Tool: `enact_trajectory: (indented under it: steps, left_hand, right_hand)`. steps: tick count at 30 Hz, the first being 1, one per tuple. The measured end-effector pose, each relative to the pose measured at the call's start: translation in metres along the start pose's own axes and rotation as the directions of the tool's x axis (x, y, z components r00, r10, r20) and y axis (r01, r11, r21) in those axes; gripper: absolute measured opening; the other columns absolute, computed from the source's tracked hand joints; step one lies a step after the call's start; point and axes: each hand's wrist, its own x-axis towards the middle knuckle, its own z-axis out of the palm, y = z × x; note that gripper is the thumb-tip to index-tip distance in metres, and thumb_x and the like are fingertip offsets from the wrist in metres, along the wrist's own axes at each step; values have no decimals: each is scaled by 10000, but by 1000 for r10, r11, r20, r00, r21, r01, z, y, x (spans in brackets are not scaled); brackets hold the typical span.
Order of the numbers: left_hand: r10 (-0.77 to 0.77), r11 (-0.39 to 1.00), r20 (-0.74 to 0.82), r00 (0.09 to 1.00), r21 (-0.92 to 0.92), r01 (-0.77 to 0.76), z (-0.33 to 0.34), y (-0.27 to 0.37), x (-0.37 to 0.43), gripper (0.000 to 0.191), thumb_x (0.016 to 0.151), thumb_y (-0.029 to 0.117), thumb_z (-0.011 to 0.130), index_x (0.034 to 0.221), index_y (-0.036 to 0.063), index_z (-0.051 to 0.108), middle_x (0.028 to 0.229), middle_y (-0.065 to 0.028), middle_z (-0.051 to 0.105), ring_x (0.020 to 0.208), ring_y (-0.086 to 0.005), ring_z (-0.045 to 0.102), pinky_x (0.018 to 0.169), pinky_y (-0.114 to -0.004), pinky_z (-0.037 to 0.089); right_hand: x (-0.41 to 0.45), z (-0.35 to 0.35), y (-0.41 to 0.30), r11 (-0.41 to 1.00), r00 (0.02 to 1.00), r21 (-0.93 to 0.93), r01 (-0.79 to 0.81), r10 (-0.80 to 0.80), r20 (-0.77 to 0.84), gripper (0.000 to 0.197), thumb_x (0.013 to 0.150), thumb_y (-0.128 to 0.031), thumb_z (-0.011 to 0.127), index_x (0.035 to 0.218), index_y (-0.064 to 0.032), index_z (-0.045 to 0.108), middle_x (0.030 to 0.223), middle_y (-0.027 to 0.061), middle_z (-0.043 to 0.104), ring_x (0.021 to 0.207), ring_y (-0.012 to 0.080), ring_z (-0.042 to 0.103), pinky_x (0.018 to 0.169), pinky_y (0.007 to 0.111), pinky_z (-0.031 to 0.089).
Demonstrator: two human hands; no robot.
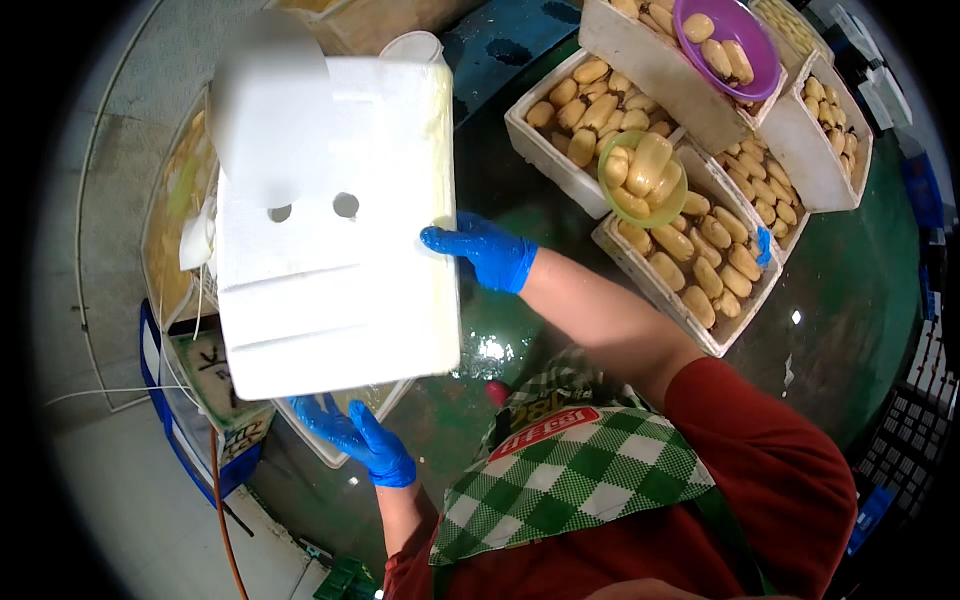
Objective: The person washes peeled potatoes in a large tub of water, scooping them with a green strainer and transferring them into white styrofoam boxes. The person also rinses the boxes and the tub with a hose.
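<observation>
A white foam box (300,322) with two round holes is raised before me, tilted so that a broad face shows. My right hand (484,251), in a wet blue glove, grips its right edge, thumb on the near side and fingers hidden behind. Just below the box's lower edge is my left hand (356,439), also blue-gloved, fingers and thumb spread. Its fingertips reach the edge; whether they bear weight I cannot tell. Under the box, a pale tub (326,450) holding liquid is partly covered.
Foam boxes (555,169) of lotus root segments (709,277) stand to the right. A yellow-green bowl (637,214) and a purple basin (765,67) hold more segments. At left are a large container (161,247) and a marked box (221,375). The green floor (825,277) is wet.
</observation>
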Motion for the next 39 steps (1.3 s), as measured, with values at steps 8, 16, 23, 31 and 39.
enact_trajectory:
  steps: [8,16,23,31,39]
  left_hand:
    - [-301,886,156,941,-318,337,106,20,45,784,865,130,611,1467,121,108,1507,-103,111,1333,-365,226,1045,-434,286]
    - [-402,914,178,898,14,406,275,-82,130,976,746,360,745,1404,-71,168,1465,-223,203,1353,-287,238,1104,-355,201]
    - [-504,861,566,653,395,321,352,-236,154,500,715,76,679,1156,-82,505,1079,-168,596,950,-241,580,840,-350,468]
    - [-555,830,574,602,334,447,333,-258,175,501,767,65,640,1211,-95,472,1123,-169,569,964,-235,556,862,-329,447]
    - [-513,855,573,639,275,440,340,-242,211,469,799,39,606,1230,-72,461,1138,-167,563,961,-241,575,835,-332,475]
  right_hand:
    - [36,-92,-52,-15,995,-997,80,-56,81,607,722,-413,691,1157,-24,525,1106,200,589,1033,356,564,891,403,446]
    - [16,-204,-70,-554,993,-830,56,120,-13,402,744,-272,651,1085,-81,556,1022,128,600,960,302,595,773,434,470]
    - [6,-262,-54,-393,996,-920,-4,-85,32,328,748,-218,650,1055,-119,590,1012,112,604,933,272,603,782,402,459]
    - [-165,-427,9,671,-251,-677,-302,-742,-622,506,763,-121,714,1198,24,499,1176,158,563,1109,281,534,955,356,404]
    - [-195,-499,95,835,150,452,315,427,-892,336,812,-280,662,1111,-165,558,1120,69,597,964,193,584,757,293,430]
